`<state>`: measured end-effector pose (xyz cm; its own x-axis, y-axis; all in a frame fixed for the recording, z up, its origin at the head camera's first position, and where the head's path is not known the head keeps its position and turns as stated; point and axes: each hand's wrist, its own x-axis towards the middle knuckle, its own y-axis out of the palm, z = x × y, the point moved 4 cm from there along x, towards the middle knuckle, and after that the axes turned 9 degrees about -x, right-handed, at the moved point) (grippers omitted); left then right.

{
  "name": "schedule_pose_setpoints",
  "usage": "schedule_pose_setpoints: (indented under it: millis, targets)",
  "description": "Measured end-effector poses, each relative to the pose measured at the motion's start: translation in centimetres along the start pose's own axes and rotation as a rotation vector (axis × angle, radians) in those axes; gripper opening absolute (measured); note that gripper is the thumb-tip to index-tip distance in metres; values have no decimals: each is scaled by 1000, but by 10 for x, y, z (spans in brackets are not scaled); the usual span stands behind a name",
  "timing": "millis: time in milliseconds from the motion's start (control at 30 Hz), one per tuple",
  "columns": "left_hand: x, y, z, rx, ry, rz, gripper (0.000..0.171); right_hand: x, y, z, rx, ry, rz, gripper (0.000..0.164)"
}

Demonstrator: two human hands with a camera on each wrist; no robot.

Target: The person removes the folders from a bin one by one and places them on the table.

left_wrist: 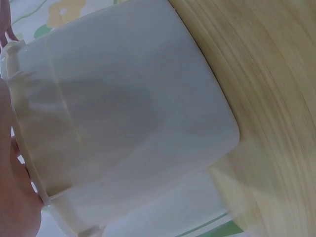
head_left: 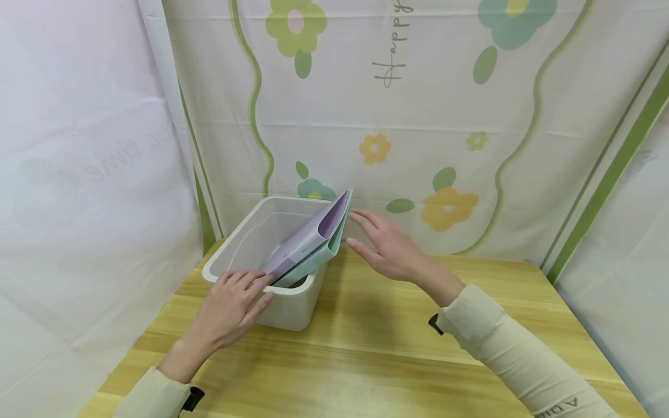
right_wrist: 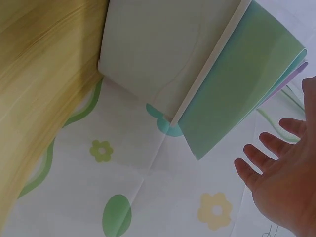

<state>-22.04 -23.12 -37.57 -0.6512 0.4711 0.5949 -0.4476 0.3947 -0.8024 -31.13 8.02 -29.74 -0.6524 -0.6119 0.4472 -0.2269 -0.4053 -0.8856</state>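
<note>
A purple file folder [head_left: 292,247] and a mint green file folder [head_left: 308,264] lean together in a white plastic bin [head_left: 287,313], their upper ends sticking out over its right side. My left hand [head_left: 230,307] holds the bin's near rim, fingers over the top and thumb along the outer wall. The left wrist view shows the outer wall of the bin [left_wrist: 123,108] close up. To the right of the folders, my right hand [head_left: 389,247] is held in the air with fingers extended and apart. In the right wrist view the green folder [right_wrist: 237,79] is beside those fingers.
The bin stands on a wooden table [head_left: 397,348] toward its back left. Behind the table hangs a white curtain [head_left: 324,104] with printed flowers, and more white cloth [head_left: 89,203] hangs at the left side.
</note>
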Motion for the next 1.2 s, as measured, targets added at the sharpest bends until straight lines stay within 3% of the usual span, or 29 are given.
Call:
schedule_pose_setpoints:
  millis: [833, 1200]
  targets:
    - [-1, 2, 4, 8, 5, -8, 41, 16, 3, 12, 14, -35, 2, 61]
    - [-2, 2, 5, 24, 5, -16, 44, 23, 5, 23, 21, -39, 9, 52]
